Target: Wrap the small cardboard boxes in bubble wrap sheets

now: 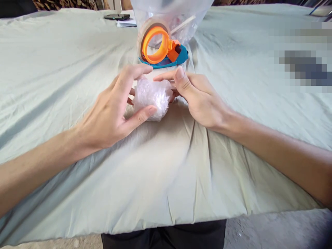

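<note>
A small bundle of clear bubble wrap (151, 98) sits between my two hands above the cloth; whatever is inside it cannot be made out. My left hand (114, 103) grips it from the left, thumb across the front and the other fingers curled around the back, partly hidden. On the other side, my right hand (199, 95) has its fingers bent against the bundle's right edge, with the forefinger reaching behind it and the thumb raised. Just beyond the hands stands an orange and blue tape dispenser (178, 53) with a roll of tape (141, 38).
A large clear plastic bag (178, 14) with things inside stands behind the dispenser. A phone (116, 16) and white paper (127, 23) lie at the far left. The pale green tablecloth (160, 183) is wrinkled, its front edge near my lap. A pixelated patch covers the right side.
</note>
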### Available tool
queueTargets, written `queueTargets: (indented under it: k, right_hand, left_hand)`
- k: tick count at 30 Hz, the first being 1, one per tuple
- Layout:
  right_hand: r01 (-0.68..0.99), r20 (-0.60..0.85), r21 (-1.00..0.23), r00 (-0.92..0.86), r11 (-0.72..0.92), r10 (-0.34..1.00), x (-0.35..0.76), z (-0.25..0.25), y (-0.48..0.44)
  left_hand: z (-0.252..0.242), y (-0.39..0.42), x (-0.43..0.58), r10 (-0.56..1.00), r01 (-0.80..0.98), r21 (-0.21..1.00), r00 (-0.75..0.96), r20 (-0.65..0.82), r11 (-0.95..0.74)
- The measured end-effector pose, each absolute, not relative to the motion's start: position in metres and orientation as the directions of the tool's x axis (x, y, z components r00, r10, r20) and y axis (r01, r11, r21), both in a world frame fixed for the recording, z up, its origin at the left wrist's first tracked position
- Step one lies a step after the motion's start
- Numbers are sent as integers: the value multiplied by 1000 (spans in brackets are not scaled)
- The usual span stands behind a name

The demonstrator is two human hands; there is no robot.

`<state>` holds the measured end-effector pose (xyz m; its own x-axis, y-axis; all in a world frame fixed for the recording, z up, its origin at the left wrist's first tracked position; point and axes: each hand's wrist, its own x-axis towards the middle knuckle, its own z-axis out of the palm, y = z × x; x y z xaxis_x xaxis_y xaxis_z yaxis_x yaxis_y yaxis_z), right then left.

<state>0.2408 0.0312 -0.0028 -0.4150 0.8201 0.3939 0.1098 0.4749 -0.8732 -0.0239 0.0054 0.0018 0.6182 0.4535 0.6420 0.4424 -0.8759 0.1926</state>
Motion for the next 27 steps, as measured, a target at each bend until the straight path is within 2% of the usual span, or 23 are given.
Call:
queueTargets:
  k: [2, 6, 12, 18, 23, 27]
  right_hand:
    - [147, 391, -868, -385, 474, 836, 241, -1, 28]
    - [176, 474, -812, -355, 556, 805, 242, 4, 24]
    - [22, 571, -786, -357, 617, 739, 242, 4, 31]
    - [-5, 526, -836, -290, 548, 800, 237, 5, 28]
    - [-72, 455, -886, -333, 459, 826, 240, 3, 30]
    - [-38, 442, -888, -352, 459, 825, 241, 3, 33]
  left_hand:
    - [3, 4, -22, 419, 408, 185, 613, 670, -894]
    - [6, 1, -19, 366, 395, 134, 601, 710, -909]
    - [7, 1, -19, 350, 422, 85, 604, 716, -903]
    - [5, -3, -17, 353, 448, 63, 601, 717, -892]
    - [6, -5, -15, 335, 447, 33, 616, 713, -894]
    - [5, -4, -15, 327, 425, 45, 618, 715, -904]
